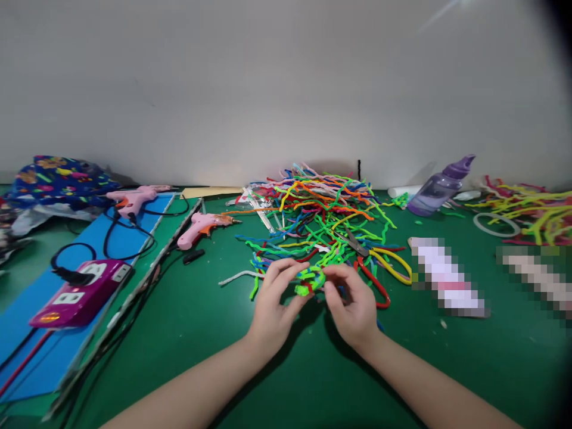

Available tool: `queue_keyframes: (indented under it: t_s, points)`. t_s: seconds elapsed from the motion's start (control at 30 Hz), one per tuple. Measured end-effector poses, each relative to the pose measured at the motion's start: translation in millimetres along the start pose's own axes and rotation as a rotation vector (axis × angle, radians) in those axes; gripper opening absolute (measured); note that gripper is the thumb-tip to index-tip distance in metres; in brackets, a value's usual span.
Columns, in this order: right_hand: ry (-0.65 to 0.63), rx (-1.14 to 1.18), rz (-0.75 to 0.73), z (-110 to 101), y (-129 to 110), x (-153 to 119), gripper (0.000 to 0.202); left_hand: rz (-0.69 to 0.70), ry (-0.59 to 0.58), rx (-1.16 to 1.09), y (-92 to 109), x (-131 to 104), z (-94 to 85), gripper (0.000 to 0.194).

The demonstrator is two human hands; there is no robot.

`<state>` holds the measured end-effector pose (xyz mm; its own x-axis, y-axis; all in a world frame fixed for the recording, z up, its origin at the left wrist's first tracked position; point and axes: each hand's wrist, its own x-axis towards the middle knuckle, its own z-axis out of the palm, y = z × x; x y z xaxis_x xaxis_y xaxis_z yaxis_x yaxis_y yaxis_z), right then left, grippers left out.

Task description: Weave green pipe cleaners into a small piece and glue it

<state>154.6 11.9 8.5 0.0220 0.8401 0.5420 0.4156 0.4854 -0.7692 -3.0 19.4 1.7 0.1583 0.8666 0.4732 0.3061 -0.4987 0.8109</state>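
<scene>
My left hand [279, 298] is closed, thumb and fingers pinching a small green pipe-cleaner piece [306, 286] with red and blue bits in it. On the other side of that piece, my right hand [351, 301] is closed with its fingertips on the green edge. Just beyond both hands lies a big loose pile of coloured pipe cleaners [322, 196]. Scissors with yellow handles [388, 265] rest at the right of the pile, beside a red-handled tool [375, 286]. A white pipe cleaner [239, 276] sticks out left of my left hand.
At the left are a pink glue gun [196, 229], a second glue gun [136, 199] and a purple power strip [83, 295] with cables. On the right stand a tilted purple bottle [440, 187], a white ring [497, 225], a blurred phone-like object [447, 277] and more pipe cleaners [536, 208].
</scene>
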Motion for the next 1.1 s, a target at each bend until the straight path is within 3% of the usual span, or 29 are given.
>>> queue_keyframes:
  t_s: [0.2, 0.33, 0.57, 0.77, 1.1]
  points:
    - [-0.079, -0.108, -0.113, -2.6, 3.2, 0.7, 0.044, 0.039, -0.018, 0.074, -6.9, 5.9, 1.0, 0.04]
    - [-0.18, -0.118, -0.167, -3.8, 8.0, 0.1, 0.045, 0.208, -0.103, 0.087, -11.6, 5.8, 1.5, 0.029]
    - [-0.267, -0.142, -0.064, 0.4, 14.0, -7.9, 0.064, 0.432, -0.136, 0.323, -14.3, 7.8, -5.1, 0.027]
    - [-0.271, -0.122, -0.05, -0.3, 14.3, -5.5, 0.058, 0.356, -0.217, 0.228, -18.3, 8.0, -5.0, 0.034]
    - [-0.354, -0.066, 0.063, -5.5, 11.7, -1.6, 0.04, 0.14, -0.158, 0.027, -11.0, 13.7, -2.2, 0.018]
